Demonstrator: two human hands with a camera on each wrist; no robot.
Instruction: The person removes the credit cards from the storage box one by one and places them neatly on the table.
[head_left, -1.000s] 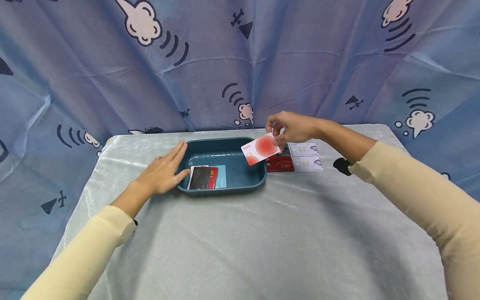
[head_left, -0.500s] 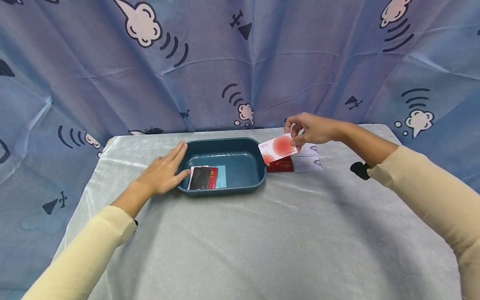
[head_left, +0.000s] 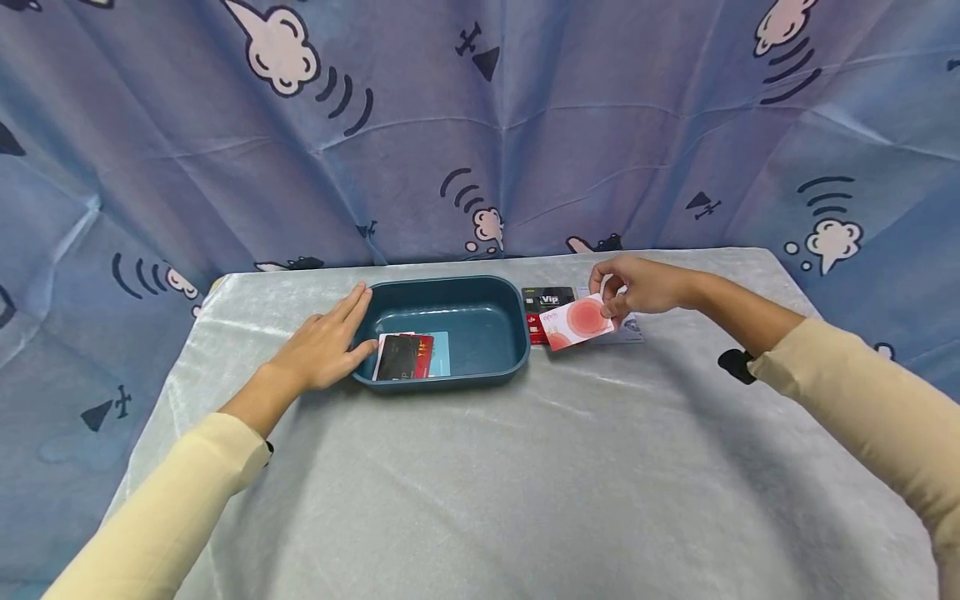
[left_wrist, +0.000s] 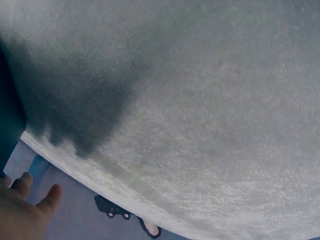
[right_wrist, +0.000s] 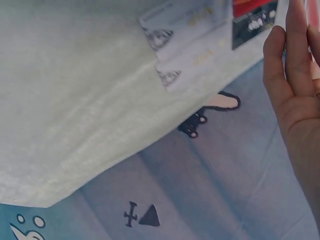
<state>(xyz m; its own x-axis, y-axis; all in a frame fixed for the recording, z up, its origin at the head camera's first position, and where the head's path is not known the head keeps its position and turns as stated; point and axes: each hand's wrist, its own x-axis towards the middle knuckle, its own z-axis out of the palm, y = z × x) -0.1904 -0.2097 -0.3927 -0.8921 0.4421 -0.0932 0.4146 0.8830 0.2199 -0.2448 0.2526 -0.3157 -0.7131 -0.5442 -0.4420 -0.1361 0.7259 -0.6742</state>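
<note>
Between thumb and fingers my right hand [head_left: 641,283] pinches a white card with red circles [head_left: 577,321], tilted over other cards on the table. Under and beside it show a black VIP card [head_left: 543,297], part of a red card [head_left: 534,329] and a white card [head_left: 630,331], partly covered. My left hand [head_left: 318,346] lies with straight fingers along the left end of a dark teal tray [head_left: 483,333]. Inside that tray, a black card [head_left: 396,358], a red card [head_left: 423,354] and a light blue card [head_left: 441,354] overlap at the left.
A pale grey cloth [head_left: 480,483] covers the table. Behind its back edge hangs a blue patterned curtain [head_left: 420,150]. In the right wrist view, two white cards [right_wrist: 175,27] lie beside the black and red ones.
My right hand has carried the red-circled card from over the tray's right end rightward, then lower, over the cards on the table. My left hand stays at the tray.
</note>
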